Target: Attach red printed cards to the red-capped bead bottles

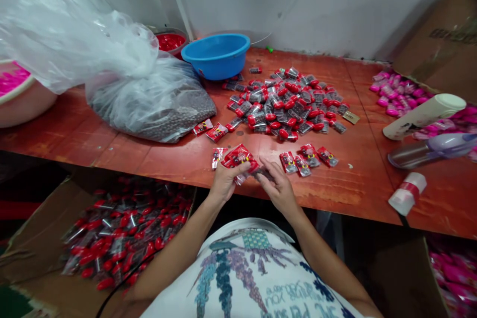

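Note:
My left hand (225, 180) is closed on red printed plastic sleeves (237, 155) just over the table's front edge. Right beside it, the fingers of my right hand (280, 190) are closed around a small clear bottle with dark contents (264, 174), meeting the sleeves; its far end is hidden. To the right lie several bottles in printed sleeves (302, 159). A couple more red sleeved packets (216, 132) rest by the plastic bag, and another packet (218, 157) is beside my left hand. Beyond my hands spreads a pile of red-capped bottles with dark contents (286, 102).
A knotted clear bag of dark beads (156, 104) and a blue basin (219, 57) stand behind. Tumblers (421, 117), a white roll (408, 194) and pink bottles (398, 92) are at right. Below the table at left, a cardboard box (37, 238) holds red-capped bottles.

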Available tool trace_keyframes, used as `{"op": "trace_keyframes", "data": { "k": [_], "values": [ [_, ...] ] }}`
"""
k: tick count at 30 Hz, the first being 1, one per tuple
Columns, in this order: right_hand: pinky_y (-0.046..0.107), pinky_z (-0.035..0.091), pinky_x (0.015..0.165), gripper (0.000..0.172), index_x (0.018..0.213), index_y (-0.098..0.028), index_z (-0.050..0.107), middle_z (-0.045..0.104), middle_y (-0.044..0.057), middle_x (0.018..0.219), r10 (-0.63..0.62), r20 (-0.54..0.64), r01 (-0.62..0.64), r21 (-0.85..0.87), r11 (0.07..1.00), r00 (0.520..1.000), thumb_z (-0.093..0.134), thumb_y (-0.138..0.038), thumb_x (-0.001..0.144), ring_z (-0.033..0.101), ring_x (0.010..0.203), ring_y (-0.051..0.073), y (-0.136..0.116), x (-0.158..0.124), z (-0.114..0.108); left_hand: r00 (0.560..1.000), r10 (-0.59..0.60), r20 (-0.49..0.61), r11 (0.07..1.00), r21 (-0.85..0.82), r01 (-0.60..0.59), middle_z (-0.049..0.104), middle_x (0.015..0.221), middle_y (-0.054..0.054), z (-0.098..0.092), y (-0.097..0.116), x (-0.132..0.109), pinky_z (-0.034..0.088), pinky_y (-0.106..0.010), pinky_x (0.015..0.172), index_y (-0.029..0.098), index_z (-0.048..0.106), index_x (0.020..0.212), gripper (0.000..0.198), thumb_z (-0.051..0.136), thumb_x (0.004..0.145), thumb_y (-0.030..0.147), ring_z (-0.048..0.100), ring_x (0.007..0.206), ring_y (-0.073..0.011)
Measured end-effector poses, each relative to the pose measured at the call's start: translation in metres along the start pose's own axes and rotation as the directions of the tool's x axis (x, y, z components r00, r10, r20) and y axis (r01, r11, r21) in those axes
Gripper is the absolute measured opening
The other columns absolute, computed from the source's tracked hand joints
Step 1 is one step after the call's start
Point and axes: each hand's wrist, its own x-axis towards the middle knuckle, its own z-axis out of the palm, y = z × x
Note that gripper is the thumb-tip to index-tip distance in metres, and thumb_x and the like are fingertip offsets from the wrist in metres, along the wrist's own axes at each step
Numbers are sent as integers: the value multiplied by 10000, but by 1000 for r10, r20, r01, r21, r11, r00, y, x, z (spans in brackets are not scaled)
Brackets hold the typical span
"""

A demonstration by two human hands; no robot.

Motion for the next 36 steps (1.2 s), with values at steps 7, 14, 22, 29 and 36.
{"op": "trace_keyframes", "data": {
  "k": [7,14,22,29,36],
  "values": [
    [316,496,860,393,1333,-296,475,567,72,1058,-117,21,119,-174,977,993,417,-241,948,583,976,187,-1,-1,3,997,21,-77,999,-25,-23,658,683,11,-3,-7,5,525,-257,669,149,640,749,264,831,579,213,621,606,-118],
    [331,494,882,378,1313,-298,500,572,74,1050,-127,-64,112,-203,973,990,420,-240,948,585,986,192,1,-4,6,994,101,-52,993,-50,-104,667,755,12,1,-13,-1,510,-230,707,170,637,812,232,792,648,222,630,681,-110],
    [323,525,823,321,1170,-244,583,640,57,1040,147,-137,-116,214,970,980,587,-317,858,626,929,188,3,-6,10,999,-34,12,997,72,33,682,687,-15,5,-7,-7,540,-265,642,125,640,712,317,851,477,106,639,613,-143],
    [291,512,767,246,1032,-214,658,662,35,949,233,-123,-186,311,932,965,646,-323,812,619,851,168,-1,-7,11,992,-107,68,982,163,95,706,780,-30,0,-3,-6,551,-289,688,133,647,825,391,845,489,104,665,691,-167],
    [312,543,747,269,1041,-223,649,679,33,968,308,-140,-222,434,873,941,662,-324,793,645,836,175,2,-6,15,976,-189,110,958,241,158,698,740,-39,-1,-2,-3,556,-307,668,119,648,767,321,841,511,127,655,662,-171]
  ]
}}
